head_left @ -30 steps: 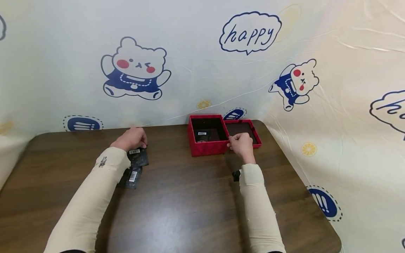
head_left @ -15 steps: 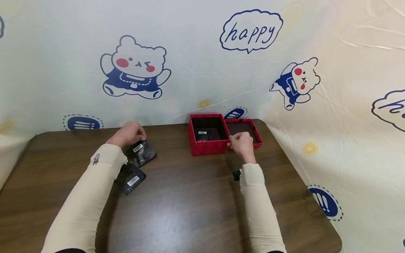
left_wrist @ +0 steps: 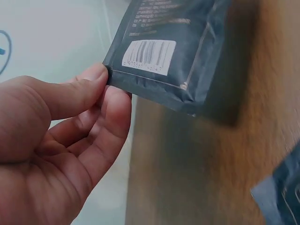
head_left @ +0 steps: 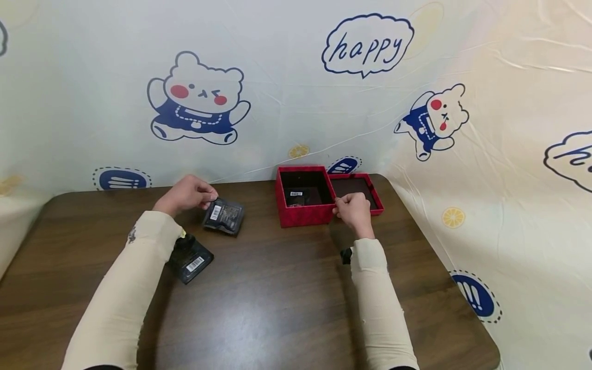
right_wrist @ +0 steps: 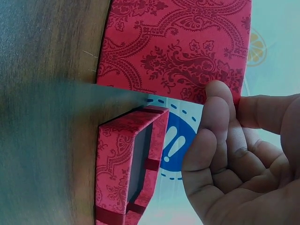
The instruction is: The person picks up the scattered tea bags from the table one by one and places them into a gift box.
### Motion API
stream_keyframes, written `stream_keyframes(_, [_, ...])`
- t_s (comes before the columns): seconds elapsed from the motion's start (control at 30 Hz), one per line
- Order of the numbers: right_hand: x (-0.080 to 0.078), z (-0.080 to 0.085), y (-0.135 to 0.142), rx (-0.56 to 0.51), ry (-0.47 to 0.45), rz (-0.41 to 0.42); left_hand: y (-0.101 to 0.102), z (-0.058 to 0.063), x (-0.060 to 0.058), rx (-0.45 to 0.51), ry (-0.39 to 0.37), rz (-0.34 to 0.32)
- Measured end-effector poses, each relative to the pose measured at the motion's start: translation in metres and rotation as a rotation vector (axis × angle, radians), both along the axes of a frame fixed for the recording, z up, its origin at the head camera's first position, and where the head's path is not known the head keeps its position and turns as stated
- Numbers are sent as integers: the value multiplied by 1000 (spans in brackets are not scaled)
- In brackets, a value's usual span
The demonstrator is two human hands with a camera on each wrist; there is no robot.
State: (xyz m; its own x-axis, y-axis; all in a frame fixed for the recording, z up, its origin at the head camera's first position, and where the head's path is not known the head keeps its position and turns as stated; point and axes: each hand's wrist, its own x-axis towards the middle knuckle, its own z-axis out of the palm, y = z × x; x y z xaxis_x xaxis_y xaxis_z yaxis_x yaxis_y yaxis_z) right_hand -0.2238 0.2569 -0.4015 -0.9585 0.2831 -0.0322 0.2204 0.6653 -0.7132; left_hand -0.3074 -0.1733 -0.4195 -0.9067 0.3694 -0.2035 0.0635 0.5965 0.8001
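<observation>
My left hand (head_left: 187,194) pinches one corner of a flat black packet (head_left: 225,218) between thumb and fingertips. In the left wrist view this packet (left_wrist: 187,51) hangs tilted, showing a white barcode label and small print. Below the left forearm a second black packet (head_left: 194,261) lies on the table, partly hidden by the sleeve. My right hand (head_left: 354,213) holds the near right corner of an open red box (head_left: 302,218), thumb and fingers at its rim. The right wrist view shows the dark pattern on the box's red wall (right_wrist: 178,47). Inside lies another black packet (head_left: 297,199).
A red lid (head_left: 376,198) lies hollow side up, right of the box. Both are near the far edge of the brown wooden table (head_left: 277,298). Behind it hangs a printed cloth (head_left: 277,82) with bear drawings.
My left hand has drawn the packet up and slightly rightward, away from the other packet, which turned on the table and then stayed. My right hand remains at the box corner.
</observation>
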Motion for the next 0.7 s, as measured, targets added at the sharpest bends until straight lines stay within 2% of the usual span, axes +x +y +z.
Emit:
stream_keyframes(0.17, [0, 0, 0, 0, 1, -6, 8, 14, 4, 59, -29, 60])
stream_keyframes(0.47, [1, 1, 0, -10, -2, -4, 26, 37, 8, 133, -2, 137])
stream_keyframes(0.7, [-1, -3, 0, -9, 5, -13, 51, 49, 11, 244, -11, 263])
